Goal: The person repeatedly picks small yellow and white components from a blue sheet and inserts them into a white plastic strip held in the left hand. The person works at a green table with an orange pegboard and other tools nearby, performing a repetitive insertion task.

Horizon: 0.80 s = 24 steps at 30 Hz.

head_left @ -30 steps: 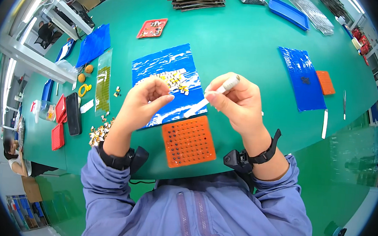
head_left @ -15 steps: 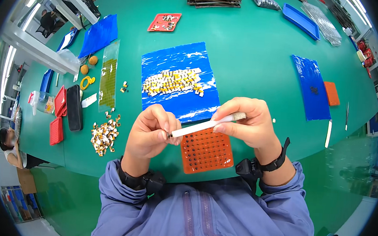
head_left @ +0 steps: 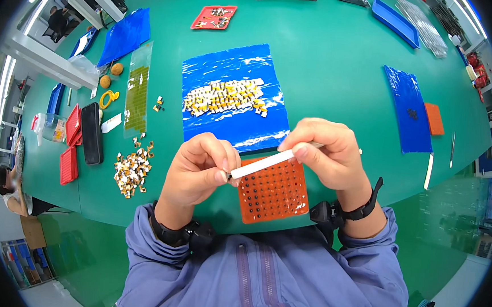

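Observation:
Above an orange tray [head_left: 274,198] with rows of small holes and dark round parts, both hands meet at a slim white stick [head_left: 262,165]. My right hand [head_left: 327,153] is closed on the stick toward its right end, fingers and thumb covering much of that end. At the stick's left end, my left hand [head_left: 202,165] pinches a small dark part [head_left: 230,177], mostly hidden by the fingertips; it appears to touch the stick. Just beyond the hands lies a blue sheet [head_left: 258,66], bearing many small white-and-yellow pieces [head_left: 227,97] set close together.
A loose heap of similar pieces [head_left: 133,172] lies left of my left hand. Further left are a black case [head_left: 91,134] and red trays [head_left: 69,167]. A red dish [head_left: 214,17] is far ahead. Another blue sheet [head_left: 407,110], an orange block [head_left: 434,119] and tweezers [head_left: 452,149] lie right.
My right hand has turned and covers more of the stick's right end, where a brownish tip showed before. The left hand keeps its pinch. The whole view has shifted slightly.

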Each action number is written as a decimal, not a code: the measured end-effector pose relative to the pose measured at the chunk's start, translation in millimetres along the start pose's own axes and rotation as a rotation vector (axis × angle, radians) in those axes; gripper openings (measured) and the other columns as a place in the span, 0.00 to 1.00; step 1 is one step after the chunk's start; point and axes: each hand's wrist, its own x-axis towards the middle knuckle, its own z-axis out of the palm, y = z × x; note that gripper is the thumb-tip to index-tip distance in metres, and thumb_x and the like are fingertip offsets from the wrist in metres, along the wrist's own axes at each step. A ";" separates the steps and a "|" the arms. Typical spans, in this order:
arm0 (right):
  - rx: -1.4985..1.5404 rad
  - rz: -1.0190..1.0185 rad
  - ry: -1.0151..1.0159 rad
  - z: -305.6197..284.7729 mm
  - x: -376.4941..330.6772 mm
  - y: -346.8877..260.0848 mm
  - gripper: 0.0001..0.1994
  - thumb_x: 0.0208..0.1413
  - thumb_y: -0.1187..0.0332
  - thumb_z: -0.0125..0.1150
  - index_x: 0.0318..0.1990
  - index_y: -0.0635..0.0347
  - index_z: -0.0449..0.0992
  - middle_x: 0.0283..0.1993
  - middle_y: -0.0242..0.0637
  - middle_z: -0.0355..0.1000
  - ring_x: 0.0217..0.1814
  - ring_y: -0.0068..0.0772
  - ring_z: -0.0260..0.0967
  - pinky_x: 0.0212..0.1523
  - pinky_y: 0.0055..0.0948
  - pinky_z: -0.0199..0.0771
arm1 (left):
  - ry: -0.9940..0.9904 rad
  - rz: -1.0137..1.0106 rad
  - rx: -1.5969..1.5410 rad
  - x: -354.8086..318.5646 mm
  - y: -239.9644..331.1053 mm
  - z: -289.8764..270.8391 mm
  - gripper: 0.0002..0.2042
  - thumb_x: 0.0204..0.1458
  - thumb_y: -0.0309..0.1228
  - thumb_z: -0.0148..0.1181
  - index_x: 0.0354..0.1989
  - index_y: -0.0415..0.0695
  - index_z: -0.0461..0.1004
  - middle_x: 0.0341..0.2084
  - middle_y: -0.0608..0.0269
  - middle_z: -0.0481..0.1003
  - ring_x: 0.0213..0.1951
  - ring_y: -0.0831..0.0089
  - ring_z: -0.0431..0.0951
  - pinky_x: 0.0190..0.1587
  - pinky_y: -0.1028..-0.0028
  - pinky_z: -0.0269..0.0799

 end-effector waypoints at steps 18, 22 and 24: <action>-0.168 -0.187 -0.038 0.8 1.8 -2.3 0.05 0.43 0.77 0.60 0.30 0.64 0.72 0.26 0.35 0.68 0.28 0.28 0.65 0.27 0.23 0.64 | 0.020 0.029 0.022 -0.6 0.1 0.6 0.05 0.47 0.24 0.55 0.26 0.40 0.64 0.21 0.61 0.67 0.26 0.73 0.67 0.30 0.75 0.65; -0.198 -0.211 -0.040 1.3 2.7 -2.7 0.05 0.43 0.77 0.60 0.30 0.64 0.72 0.26 0.35 0.67 0.27 0.28 0.65 0.26 0.23 0.64 | 0.026 0.026 0.035 -0.6 -0.1 -0.1 0.05 0.47 0.24 0.56 0.26 0.40 0.65 0.21 0.61 0.66 0.26 0.73 0.67 0.30 0.75 0.63; -0.219 -0.216 -0.046 1.1 2.6 -2.9 0.06 0.42 0.77 0.60 0.30 0.64 0.72 0.25 0.35 0.67 0.27 0.28 0.64 0.26 0.23 0.64 | 0.027 0.030 0.045 -0.8 -0.4 -0.6 0.05 0.47 0.24 0.56 0.26 0.40 0.65 0.21 0.61 0.66 0.26 0.74 0.66 0.30 0.76 0.62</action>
